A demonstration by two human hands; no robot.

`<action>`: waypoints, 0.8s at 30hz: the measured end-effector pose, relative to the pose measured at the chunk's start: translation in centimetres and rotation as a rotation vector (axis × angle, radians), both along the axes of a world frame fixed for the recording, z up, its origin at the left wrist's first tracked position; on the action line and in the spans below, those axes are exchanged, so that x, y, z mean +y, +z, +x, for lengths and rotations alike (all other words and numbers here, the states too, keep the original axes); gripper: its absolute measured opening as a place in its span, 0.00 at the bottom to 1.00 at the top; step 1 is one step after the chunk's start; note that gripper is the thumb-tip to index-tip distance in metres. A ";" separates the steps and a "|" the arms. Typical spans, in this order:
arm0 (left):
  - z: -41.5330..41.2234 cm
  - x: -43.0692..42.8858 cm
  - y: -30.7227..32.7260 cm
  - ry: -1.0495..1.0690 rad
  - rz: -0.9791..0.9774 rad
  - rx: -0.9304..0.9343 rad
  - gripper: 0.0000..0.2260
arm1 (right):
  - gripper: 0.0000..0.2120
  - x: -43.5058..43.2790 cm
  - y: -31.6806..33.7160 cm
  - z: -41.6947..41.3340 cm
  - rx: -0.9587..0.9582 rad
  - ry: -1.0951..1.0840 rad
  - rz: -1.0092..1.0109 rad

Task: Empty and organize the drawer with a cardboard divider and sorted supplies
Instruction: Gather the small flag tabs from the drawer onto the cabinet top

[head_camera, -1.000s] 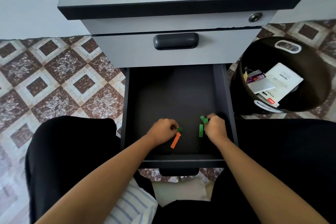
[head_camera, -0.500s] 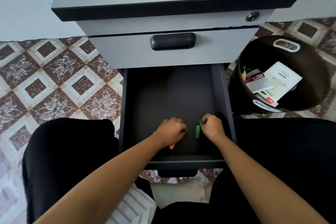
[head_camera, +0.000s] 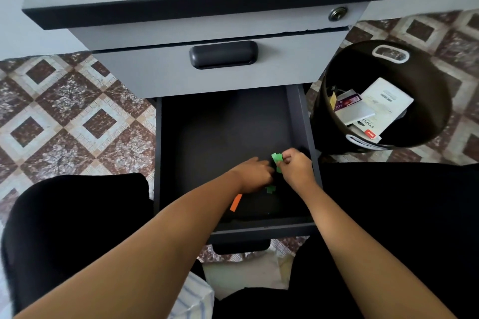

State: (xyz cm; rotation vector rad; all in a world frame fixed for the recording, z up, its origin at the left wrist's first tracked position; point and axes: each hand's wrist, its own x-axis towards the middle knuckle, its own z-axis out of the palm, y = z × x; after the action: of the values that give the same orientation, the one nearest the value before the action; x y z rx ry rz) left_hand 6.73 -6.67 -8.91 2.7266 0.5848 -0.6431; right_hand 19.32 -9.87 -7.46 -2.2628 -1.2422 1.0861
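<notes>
I reach forward and down with both hands, close together. My left hand (head_camera: 255, 175) is knuckles up, fingers tucked under. My right hand (head_camera: 296, 169) pinches green paper bits (head_camera: 276, 157).

Right hand (head_camera: 296, 171) pinches green scraps (head_camera: 276, 157) in the drawer (head_camera: 220, 137), left hand (head_camera: 252, 176) just beside

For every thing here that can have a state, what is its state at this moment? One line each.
Bottom drawer: pulled open.
Upper drawer: closed.
Right hand: pinches green slips.
Left hand: inside the open drawer; whether it holds anything is unclear.
Orange slip: lies loose on the drawer floor.
Bin: holds discarded packaging.
</notes>
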 end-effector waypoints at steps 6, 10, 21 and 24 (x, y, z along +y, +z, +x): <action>-1.4 -0.4 -0.9 0.024 0.063 -0.025 0.14 | 0.07 0.0 0.3 0.0 0.032 0.014 -0.015; -2.7 -0.9 -0.8 0.201 0.062 -0.052 0.14 | 0.10 -0.1 0.5 0.1 0.072 0.008 -0.012; -4.2 -1.6 5.1 1.570 -0.666 -0.821 0.04 | 0.11 -0.2 4.6 -3.3 0.512 -0.090 0.065; -5.3 -2.1 7.5 1.615 -0.813 -0.963 0.05 | 0.12 -0.5 6.1 -4.5 0.536 -0.053 0.125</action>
State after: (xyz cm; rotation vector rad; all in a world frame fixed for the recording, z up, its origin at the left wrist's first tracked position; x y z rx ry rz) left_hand 1.40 -8.77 -1.43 0.9093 1.3989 0.6629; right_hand 14.81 -10.40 -1.34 -1.7349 -0.9853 1.4248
